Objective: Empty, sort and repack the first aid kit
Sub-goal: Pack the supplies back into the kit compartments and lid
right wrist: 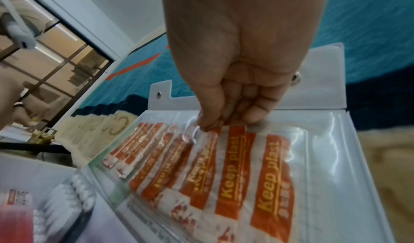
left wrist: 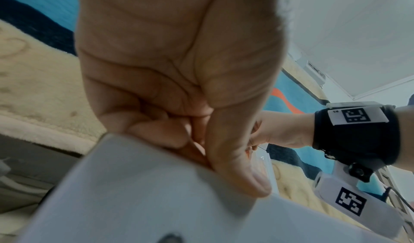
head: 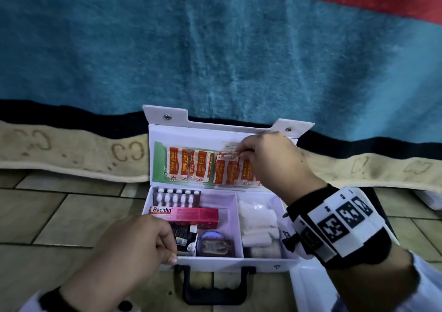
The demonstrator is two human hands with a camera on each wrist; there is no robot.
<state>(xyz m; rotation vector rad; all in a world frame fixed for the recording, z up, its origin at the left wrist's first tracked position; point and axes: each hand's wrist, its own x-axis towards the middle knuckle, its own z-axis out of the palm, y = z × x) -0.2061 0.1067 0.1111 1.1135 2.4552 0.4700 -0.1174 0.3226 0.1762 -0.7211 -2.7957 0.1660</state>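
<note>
The white first aid kit (head: 263,261) stands open on the floor, its lid (head: 191,134) upright. Clear lid pockets hold orange "Keep plast" plasters (head: 189,164). My right hand (head: 240,154) pinches the top edge of the plasters (right wrist: 230,172) in the right pocket, thumb and fingertips (right wrist: 208,125) closed on a strip. My left hand (head: 171,254) grips the kit's front left wall (left wrist: 134,193), thumb outside and fingers curled inside. The tray holds a pill blister (head: 177,198), a pink Bacidin box (head: 184,213), a round blue tin (head: 210,236) and white gauze rolls (head: 258,228).
The lid leans on a hanging blue blanket (head: 215,48) with a beige border (head: 71,149). Tiled floor (head: 59,216) lies to the left. The kit's black handle (head: 215,287) points at me. A flat white piece (head: 308,287) lies at the kit's front right.
</note>
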